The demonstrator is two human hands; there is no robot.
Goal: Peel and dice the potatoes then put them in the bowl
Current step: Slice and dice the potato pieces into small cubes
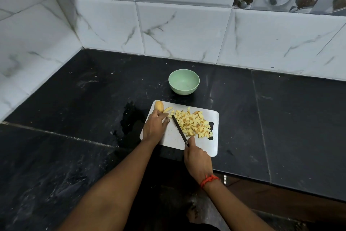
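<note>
On the board (171,138), your right hand (197,158) has its fingers clamped on the knife (178,127); your left hand (155,128) has its fingers straight, touching the potato (159,106) at 11 o'clock. Diced pile (192,123) at 2, bowl (184,90) at 12.

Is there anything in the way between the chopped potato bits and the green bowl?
No, nothing visible. The potato cubes lie on the cutting board, and the empty bowl stands behind it on the counter, with only bare counter between. The knife in the right hand is left of the pile.
</note>
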